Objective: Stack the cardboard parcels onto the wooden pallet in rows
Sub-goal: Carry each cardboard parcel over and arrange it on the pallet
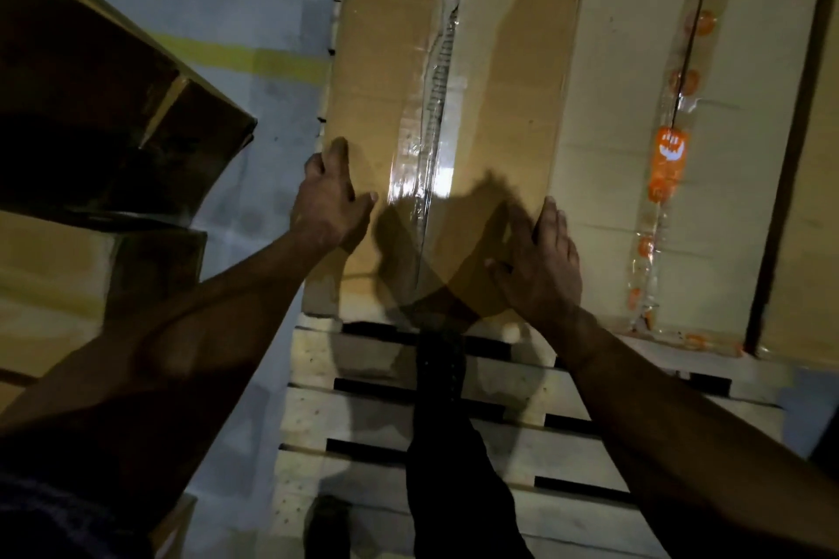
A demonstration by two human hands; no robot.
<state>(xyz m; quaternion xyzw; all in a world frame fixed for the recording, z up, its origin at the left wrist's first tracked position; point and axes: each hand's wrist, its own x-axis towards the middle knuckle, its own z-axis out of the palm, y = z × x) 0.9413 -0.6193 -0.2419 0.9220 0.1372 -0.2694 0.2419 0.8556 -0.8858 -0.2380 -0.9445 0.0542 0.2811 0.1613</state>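
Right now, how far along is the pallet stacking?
Done: a parcel with orange tape sits on the wooden pallet. In hand: both hands are on the brown parcel beside it, the left hand at its left edge and the right hand flat on top. Left: the pallet's near slats are bare, and more boxes wait on the left.

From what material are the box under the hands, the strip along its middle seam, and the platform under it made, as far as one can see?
The box looks like plain brown corrugated cardboard, matte, with creased flaps. The strip on its seam seems to be clear plastic tape: it is glossy, wrinkled and reflects light. The pallet appears to be pale unfinished wood: separate slats with dark gaps between them and small nail marks.
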